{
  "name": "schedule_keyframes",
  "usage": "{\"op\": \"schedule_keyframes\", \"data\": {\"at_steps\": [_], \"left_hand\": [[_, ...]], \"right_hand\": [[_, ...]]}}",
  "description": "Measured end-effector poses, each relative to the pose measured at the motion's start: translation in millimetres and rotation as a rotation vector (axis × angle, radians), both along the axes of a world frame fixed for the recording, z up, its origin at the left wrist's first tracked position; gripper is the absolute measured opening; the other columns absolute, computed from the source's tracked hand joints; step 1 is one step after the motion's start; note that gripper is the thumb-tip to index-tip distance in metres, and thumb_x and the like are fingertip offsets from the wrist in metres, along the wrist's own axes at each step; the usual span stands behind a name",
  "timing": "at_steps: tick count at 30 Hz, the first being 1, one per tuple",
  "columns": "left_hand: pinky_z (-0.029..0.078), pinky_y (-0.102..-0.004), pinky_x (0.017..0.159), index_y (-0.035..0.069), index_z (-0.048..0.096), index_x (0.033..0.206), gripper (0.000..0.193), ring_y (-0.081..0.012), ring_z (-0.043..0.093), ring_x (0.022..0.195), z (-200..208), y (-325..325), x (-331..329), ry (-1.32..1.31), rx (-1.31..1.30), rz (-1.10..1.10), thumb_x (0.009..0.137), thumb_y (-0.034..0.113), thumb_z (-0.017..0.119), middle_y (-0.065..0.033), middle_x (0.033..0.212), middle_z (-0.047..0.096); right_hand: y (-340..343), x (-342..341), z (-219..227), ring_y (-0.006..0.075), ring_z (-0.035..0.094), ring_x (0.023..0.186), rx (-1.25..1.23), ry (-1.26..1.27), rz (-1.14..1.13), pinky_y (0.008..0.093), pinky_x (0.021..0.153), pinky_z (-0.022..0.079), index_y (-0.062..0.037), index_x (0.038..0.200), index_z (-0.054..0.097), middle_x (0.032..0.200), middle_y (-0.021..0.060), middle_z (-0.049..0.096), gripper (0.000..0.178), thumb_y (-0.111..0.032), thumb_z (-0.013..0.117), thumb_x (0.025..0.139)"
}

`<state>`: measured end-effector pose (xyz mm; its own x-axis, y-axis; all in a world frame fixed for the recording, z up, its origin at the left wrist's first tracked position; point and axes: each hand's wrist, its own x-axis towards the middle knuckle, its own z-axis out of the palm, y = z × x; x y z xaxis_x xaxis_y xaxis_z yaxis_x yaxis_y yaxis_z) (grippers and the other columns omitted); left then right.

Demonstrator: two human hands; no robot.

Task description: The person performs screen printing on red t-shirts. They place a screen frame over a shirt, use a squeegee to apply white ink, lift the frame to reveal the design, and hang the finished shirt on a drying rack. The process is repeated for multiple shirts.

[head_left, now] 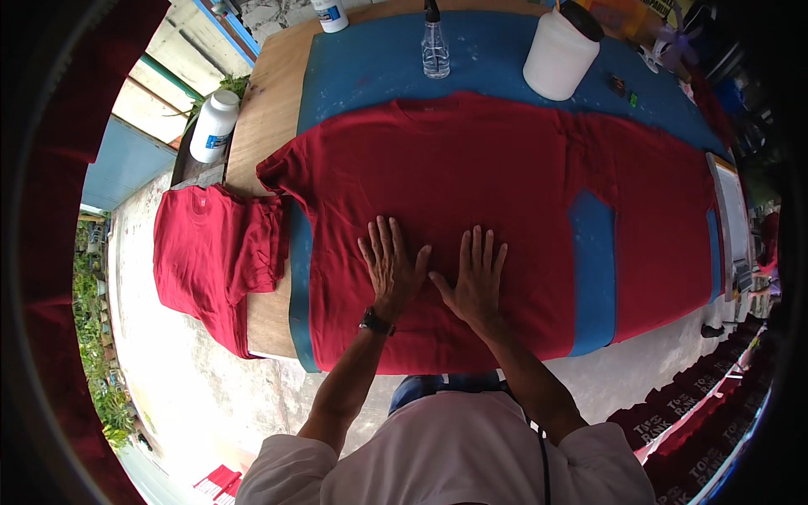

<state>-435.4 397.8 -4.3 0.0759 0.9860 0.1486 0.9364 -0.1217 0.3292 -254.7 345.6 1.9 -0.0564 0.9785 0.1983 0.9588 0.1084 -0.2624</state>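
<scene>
A dark red T-shirt (pixel 438 168) lies spread on the blue table covering (pixel 362 63), its neckline toward the far side and its hem along the near edge. Flat on its middle rests my left hand (pixel 393 265), fingers spread, with a dark watch on the wrist. My right hand (pixel 474 278) presses beside it, also open, the two thumbs almost meeting. Neither hand grips anything. To the right, a second red T-shirt (pixel 661 227) is laid out, its sleeve touching the first shirt's. Several more red shirts (pixel 206 244) are piled at the table's left end.
A clear spray bottle (pixel 435 50) and a white jar with a black lid (pixel 562 52) stand at the back. One white bottle (pixel 215 126) is on the left, another (pixel 331 15) at the far edge. Printed dark red shirts (pixel 699 412) hang at the lower right.
</scene>
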Motion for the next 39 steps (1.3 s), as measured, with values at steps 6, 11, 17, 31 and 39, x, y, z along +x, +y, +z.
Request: {"op": "schedule_keyframes", "data": {"at_steps": [6,11,17,31,39], "left_hand": [[0.010,-0.0680,0.131,-0.005,0.029,0.168,0.111,-0.0497,0.022,0.163,6.3,-176.7,-93.8,0.092,-0.004,0.063,0.098,0.075,0.058,-0.0324,0.174,0.027],[0.010,-0.0648,0.133,-0.003,0.021,0.171,0.116,-0.0462,0.020,0.165,-12.6,-225.1,-160.0,0.044,0.045,0.186,0.098,0.081,0.053,-0.0298,0.176,0.025],[0.006,-0.0647,0.133,-0.005,0.013,0.172,0.123,-0.0429,0.009,0.168,-25.1,-234.4,-180.2,0.106,-0.085,0.284,0.097,0.086,0.047,-0.0297,0.179,0.013],[0.010,-0.0673,0.132,-0.002,0.031,0.168,0.081,-0.0488,0.020,0.164,35.5,-249.6,126.8,-0.292,0.001,-0.736,0.109,0.043,0.062,-0.0303,0.174,0.027],[0.017,-0.0593,0.134,0.001,0.039,0.166,0.070,-0.0448,0.026,0.163,57.3,-161.6,498.3,-0.175,0.170,-1.276,0.113,0.043,0.052,-0.0301,0.173,0.032]], "right_hand": [[-153.8,38.1,21.1,0.0489,0.009,0.166,-0.236,-0.032,-0.195,0.0746,0.129,0.002,0.0132,0.165,0.023,0.176,0.0312,0.020,0.140,-0.090,0.066,0.081],[-233.4,82.4,2.9,0.0494,0.006,0.166,-0.151,0.062,-0.425,0.0805,0.124,0.004,0.0065,0.170,0.013,0.179,0.0278,0.014,0.139,-0.085,0.070,0.082],[-274.0,110.6,-14.0,0.0544,0.009,0.164,-0.126,0.187,-0.450,0.0762,0.125,0.019,0.0018,0.172,0.006,0.179,0.0304,0.008,0.131,-0.077,0.070,0.090],[-473.0,216.2,-92.6,0.0486,0.054,0.144,-0.610,0.640,-0.803,0.0530,0.121,0.043,0.0080,0.156,0.048,0.149,0.0358,0.058,0.099,-0.071,0.064,0.098],[-561.0,322.8,-117.3,0.0488,0.058,0.141,-0.437,0.803,-1.155,0.0520,0.119,0.045,0.0063,0.152,0.055,0.141,0.0370,0.064,0.098,-0.077,0.056,0.100]]}}
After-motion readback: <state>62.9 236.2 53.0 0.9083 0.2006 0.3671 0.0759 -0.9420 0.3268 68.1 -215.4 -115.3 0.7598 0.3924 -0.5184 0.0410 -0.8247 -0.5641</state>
